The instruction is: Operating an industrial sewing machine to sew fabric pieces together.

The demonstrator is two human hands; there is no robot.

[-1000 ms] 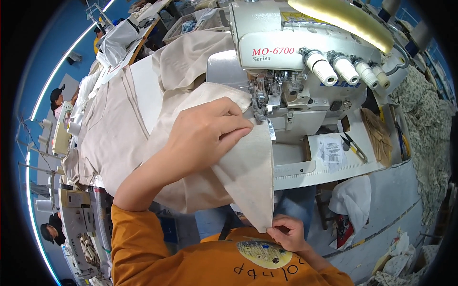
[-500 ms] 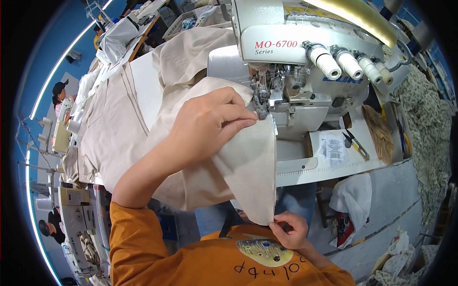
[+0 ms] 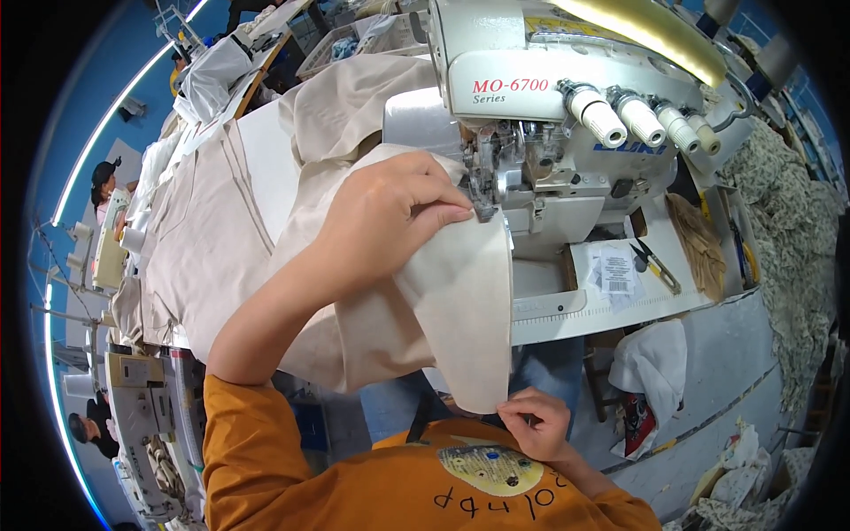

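A beige fabric panel (image 3: 465, 301) lies under the presser foot (image 3: 482, 199) of a white overlock sewing machine (image 3: 522, 84). Its long right edge hangs over the table front toward my lap. My left hand (image 3: 390, 212) rests on the panel with thumb and forefinger pinched on the cloth, just left of the presser foot. Down by my lap, my right hand (image 3: 538, 425) pinches the panel's lower corner between thumb and forefinger, keeping the edge fairly straight. More of the beige cloth (image 3: 208, 239) spreads in folds across the table to the left.
On the machine table at right lie thread snips (image 3: 657, 265), a white label (image 3: 615, 270) and a brown cloth (image 3: 695, 243). Patterned fabric (image 3: 784, 221) is heaped at far right. Another sewing machine (image 3: 142, 398) stands at left, with people beyond.
Both hands keep their pinch on the panel. The lower corner and my right hand sit very slightly higher and further left; the whole view has shifted a little too.
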